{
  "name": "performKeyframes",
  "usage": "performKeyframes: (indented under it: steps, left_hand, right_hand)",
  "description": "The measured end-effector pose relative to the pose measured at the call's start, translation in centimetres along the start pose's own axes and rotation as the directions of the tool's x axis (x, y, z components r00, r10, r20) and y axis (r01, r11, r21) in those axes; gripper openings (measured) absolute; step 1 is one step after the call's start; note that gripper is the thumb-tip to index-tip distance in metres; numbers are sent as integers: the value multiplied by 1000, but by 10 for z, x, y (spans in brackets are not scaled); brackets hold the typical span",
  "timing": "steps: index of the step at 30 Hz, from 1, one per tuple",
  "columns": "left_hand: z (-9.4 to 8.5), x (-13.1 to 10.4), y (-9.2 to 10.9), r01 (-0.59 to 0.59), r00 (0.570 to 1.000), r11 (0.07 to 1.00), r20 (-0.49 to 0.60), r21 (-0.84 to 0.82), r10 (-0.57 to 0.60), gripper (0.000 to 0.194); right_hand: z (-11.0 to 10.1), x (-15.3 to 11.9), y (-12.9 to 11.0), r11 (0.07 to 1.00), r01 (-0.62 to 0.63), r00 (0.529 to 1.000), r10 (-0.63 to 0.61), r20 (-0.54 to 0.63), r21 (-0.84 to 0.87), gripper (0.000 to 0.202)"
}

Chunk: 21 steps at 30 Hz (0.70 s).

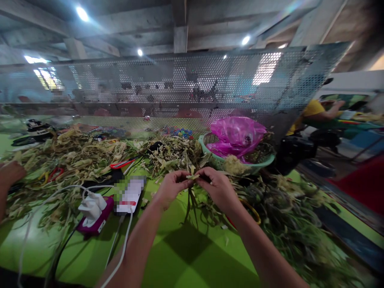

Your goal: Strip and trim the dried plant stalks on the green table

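My left hand (171, 188) and my right hand (218, 187) meet over the green table (192, 264). Fingers and thumbs of both are closed on a small bundle of plant leaf strips (192, 176). Its top is pale and looks folded, while darker green strands (192, 206) dangle beneath my fingertips. The exact fold is too small to make out. Just beyond my hands lies a heap of dried leaf strips (172, 156). Loose greenish strands (288, 224) are piled beside my right forearm. Close to that forearm is a yellow scissor handle (253, 212), partly hidden.
A mint-green basket (258, 168) holds a magenta plastic bag (238, 136). To the left are a phone (131, 194), a purple power block (94, 226) with white plugs and cables, and red scissors (121, 164). Another person's hand (12, 174) is at far left. A perforated metal screen (168, 84) stands behind.
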<state>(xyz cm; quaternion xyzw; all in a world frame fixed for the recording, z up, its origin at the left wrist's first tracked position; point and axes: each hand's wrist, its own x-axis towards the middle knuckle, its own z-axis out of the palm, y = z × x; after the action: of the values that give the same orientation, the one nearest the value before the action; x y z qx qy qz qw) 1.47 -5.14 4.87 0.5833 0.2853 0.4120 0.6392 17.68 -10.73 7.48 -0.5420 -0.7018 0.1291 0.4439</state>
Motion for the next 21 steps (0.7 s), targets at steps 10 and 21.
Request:
performKeyframes:
  steps: [10,21]
  left_hand:
    - [13,-3,-2,72,994,988,-70,-136,-82,39]
    - [12,-3,-7,85,987,963,-109,-256,-117,24]
  right_hand:
    - [-6,0,-3,995,31,998,-26,51,-95,5]
    - [5,0,3,984,-110,993,113,-18,138,17]
